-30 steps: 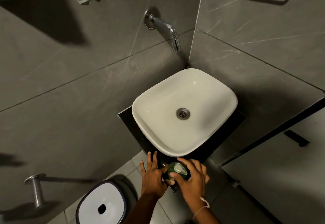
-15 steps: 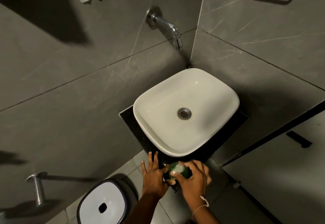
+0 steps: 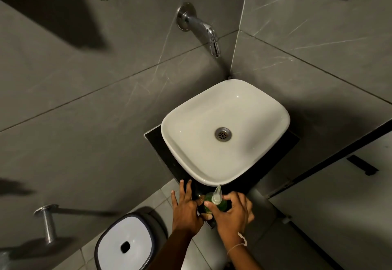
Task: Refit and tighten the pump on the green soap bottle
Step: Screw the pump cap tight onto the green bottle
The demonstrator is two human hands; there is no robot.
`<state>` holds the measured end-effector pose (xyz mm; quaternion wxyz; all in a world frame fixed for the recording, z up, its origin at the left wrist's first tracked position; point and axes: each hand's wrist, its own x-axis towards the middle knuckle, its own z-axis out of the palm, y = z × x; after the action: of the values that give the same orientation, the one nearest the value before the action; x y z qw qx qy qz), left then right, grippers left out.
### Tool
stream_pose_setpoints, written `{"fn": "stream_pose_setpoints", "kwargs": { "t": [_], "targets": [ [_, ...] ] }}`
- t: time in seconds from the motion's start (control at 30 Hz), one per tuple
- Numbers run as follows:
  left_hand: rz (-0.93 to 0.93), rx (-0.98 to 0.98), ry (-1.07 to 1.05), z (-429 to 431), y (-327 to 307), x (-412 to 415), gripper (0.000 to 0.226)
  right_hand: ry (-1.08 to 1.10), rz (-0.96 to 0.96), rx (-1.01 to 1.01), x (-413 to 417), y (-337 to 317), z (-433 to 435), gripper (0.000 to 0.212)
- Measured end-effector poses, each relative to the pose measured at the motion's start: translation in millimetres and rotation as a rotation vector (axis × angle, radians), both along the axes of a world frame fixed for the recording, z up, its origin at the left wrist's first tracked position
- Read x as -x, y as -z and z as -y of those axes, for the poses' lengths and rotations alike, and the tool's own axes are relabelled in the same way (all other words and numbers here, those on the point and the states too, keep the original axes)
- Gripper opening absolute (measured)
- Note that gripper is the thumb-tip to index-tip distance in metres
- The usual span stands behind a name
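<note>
The green soap bottle (image 3: 222, 205) stands on the dark counter corner just in front of the white basin. Its pale pump (image 3: 216, 196) sits on top, nozzle pointing away from me toward the basin. My left hand (image 3: 186, 210) presses against the bottle's left side, thumb on the bottle and fingers spread over the counter. My right hand (image 3: 232, 214) curls around the bottle's neck, with thumb and fingertips at the base of the pump. Both hands hide most of the bottle's body.
The white basin (image 3: 186, 142) with a metal drain sits on a black counter (image 3: 157, 142) in a grey tiled corner. A chrome tap (image 3: 203, 29) sticks out of the wall above. A white-lidded bin (image 3: 125, 244) stands on the floor at lower left.
The pump has turned: its nozzle pointed right a second ago and now points away toward the basin. My right hand rotated around it. My left hand stayed against the bottle.
</note>
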<state>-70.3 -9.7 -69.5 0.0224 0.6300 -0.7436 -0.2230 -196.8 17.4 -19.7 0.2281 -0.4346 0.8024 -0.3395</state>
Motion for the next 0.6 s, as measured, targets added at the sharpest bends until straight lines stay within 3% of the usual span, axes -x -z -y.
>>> {"fn": "stream_pose_setpoints", "kwargs": {
  "t": [0.2,0.3,0.47,0.6],
  "targets": [
    [0.014,0.006,0.009,1.0,-1.5,0.0,0.046,-0.141,0.028,0.046,11.5,7.6,-0.5,0.043],
    [0.011,0.002,0.002,-0.1,-3.8,0.4,0.045,-0.096,0.015,0.011,8.9,6.3,2.8,0.036],
    [-0.009,0.005,-0.012,-1.8,-4.8,1.0,0.030,-0.019,-0.041,-0.038,-3.7,3.2,2.2,0.057],
    [0.013,0.002,0.007,-0.4,-3.5,0.1,0.041,-0.125,-0.011,0.031,4.5,1.5,-0.7,0.044]
  ]
}}
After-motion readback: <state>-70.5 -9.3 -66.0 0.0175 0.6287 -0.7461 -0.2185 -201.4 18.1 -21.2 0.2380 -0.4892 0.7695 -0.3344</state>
